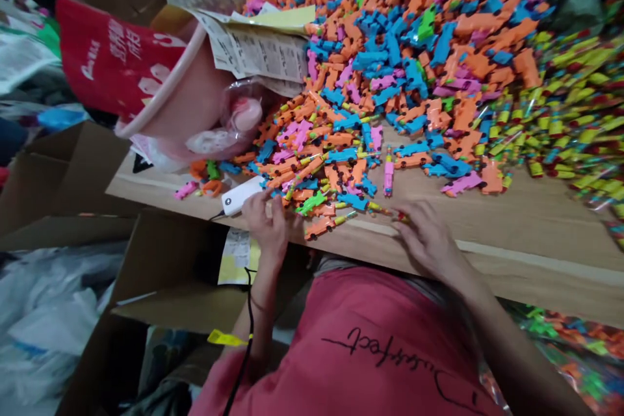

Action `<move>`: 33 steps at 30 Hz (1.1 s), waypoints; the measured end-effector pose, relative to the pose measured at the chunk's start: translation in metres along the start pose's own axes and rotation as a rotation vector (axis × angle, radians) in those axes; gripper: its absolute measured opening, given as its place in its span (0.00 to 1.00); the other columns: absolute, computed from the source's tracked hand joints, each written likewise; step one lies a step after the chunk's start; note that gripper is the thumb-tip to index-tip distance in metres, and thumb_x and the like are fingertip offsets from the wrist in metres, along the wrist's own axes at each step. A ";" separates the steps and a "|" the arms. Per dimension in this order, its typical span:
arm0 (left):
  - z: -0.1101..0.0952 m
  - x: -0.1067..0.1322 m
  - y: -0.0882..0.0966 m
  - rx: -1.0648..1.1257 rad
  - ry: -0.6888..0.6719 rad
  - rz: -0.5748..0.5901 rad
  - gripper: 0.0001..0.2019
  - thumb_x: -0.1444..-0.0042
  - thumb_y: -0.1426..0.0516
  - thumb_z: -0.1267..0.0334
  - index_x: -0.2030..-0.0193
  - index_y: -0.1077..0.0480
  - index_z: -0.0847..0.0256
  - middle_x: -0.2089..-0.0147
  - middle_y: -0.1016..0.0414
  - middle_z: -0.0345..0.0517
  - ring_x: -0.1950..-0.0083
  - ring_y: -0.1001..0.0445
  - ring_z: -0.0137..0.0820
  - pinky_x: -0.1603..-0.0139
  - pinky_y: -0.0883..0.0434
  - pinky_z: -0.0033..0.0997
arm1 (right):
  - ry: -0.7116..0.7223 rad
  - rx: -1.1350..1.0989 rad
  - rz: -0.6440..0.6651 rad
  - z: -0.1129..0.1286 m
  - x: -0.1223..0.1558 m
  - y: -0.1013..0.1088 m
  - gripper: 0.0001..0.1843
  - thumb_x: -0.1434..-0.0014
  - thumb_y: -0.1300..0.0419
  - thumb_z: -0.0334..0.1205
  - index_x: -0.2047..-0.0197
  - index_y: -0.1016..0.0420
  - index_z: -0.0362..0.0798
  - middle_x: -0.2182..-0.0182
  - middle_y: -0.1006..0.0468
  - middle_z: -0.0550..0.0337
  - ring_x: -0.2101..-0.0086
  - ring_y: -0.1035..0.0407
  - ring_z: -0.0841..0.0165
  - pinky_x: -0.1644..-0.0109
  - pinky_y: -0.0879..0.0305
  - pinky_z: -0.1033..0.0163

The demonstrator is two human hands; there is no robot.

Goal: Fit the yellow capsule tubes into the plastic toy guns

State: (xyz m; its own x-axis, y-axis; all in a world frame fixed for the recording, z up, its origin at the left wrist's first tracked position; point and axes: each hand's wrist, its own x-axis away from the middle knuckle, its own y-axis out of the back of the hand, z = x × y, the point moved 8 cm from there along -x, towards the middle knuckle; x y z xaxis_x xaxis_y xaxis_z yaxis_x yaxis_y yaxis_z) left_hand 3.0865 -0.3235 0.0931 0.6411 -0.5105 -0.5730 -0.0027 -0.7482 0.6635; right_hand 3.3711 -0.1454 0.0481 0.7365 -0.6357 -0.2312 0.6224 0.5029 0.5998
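Note:
My left hand (pixel 267 224) is at the front of the toy pile, beside a white box-shaped device (pixel 242 195) with a cable. Its fingers are bent together, and what they hold, if anything, is hidden. At the table's front edge my right hand (pixel 431 237) pinches a small yellow-and-red tube (pixel 402 216) at its fingertips. Between the hands lie small plastic toy cars in orange, blue, pink and green, several with yellow tubes attached. An orange car (pixel 319 228) with a tube is closest to the edge. A pink car (pixel 388 177) with a tube lies apart, pointing away from me.
A large heap of toy cars (pixel 390 45) covers the table's back. Many yellow tubes (pixel 575 110) are heaped at right. A pink tub (pixel 190 91) with a red bag (pixel 117 58) stands at left, near printed sheets (pixel 263 52). An open cardboard box (pixel 160 273) sits below the table.

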 end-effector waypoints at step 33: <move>-0.106 -0.005 -0.085 0.524 -0.190 0.229 0.14 0.28 0.47 0.62 0.41 0.26 0.59 0.44 0.26 0.53 0.40 0.30 0.39 0.37 0.31 0.41 | 0.094 0.156 0.110 0.031 -0.045 -0.072 0.15 0.26 0.51 0.36 0.41 0.29 0.48 0.50 0.25 0.45 0.50 0.29 0.56 0.44 0.29 0.49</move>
State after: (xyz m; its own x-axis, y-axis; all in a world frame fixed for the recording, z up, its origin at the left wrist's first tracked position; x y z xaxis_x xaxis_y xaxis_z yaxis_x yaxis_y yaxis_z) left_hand 3.1648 -0.2125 0.0908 0.4315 -0.7138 -0.5517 -0.5332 -0.6951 0.4822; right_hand 3.2846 -0.1709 0.0391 0.8237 -0.5208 -0.2243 0.4941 0.4649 0.7347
